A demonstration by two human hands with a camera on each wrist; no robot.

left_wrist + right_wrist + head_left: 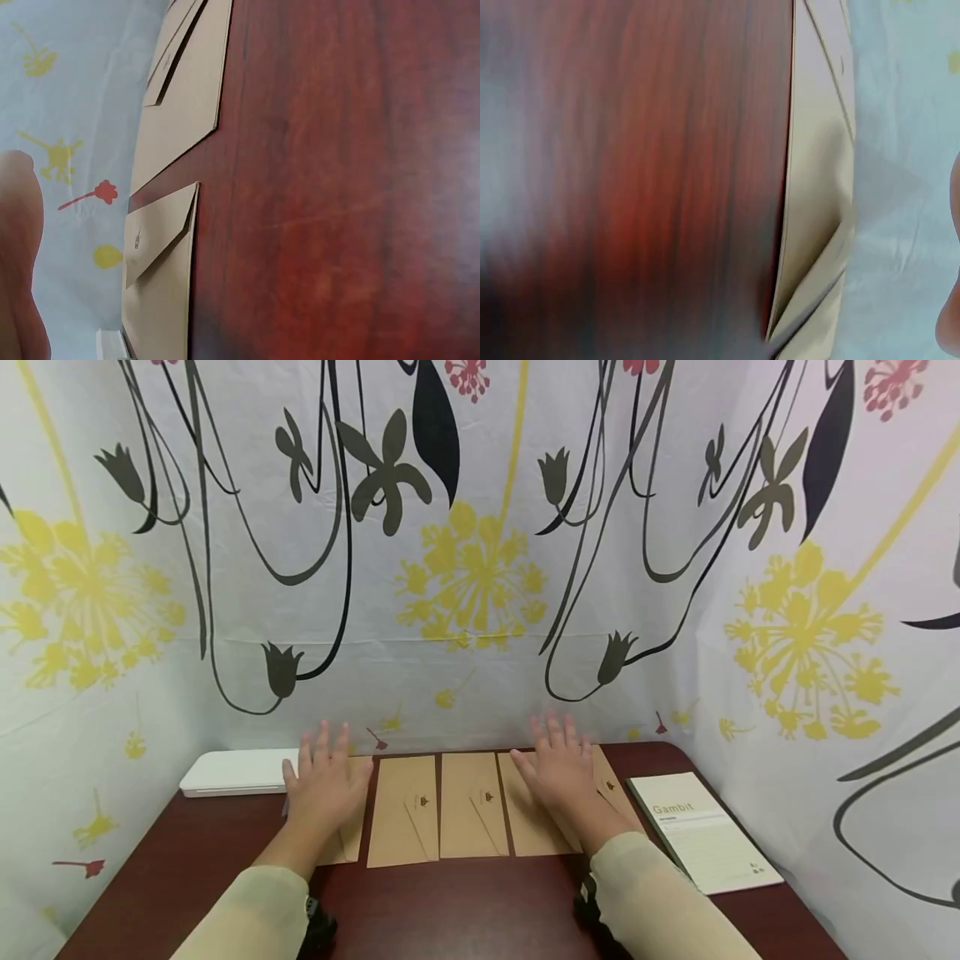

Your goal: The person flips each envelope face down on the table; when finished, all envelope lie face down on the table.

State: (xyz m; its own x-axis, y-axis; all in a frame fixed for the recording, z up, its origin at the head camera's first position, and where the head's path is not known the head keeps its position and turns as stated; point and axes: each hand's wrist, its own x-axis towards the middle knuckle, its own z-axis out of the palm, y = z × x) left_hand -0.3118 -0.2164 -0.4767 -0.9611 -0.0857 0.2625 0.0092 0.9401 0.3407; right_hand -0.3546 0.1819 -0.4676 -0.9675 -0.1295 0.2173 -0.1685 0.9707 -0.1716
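Observation:
Several brown kraft envelopes [402, 802] lie side by side in a row along the back of the table. My left hand [327, 789], fingers straight and spread, is over the leftmost envelope [349, 842] and overlaps its upper part. Over the right end of the row is my right hand [561, 772], also with straight, spread fingers, partly covering two envelopes. Neither hand holds anything. In the left wrist view, an envelope [161, 315] with a slanted flap lies beside another. The right wrist view has an envelope [821, 150] and a bit of the right hand [951, 322].
A flat white case [240, 772] lies at the back left corner of the dark red table [450, 910]. On the right is a notebook [705, 839] marked "Gambit". A flower-patterned curtain [480, 693] hangs behind and at both sides.

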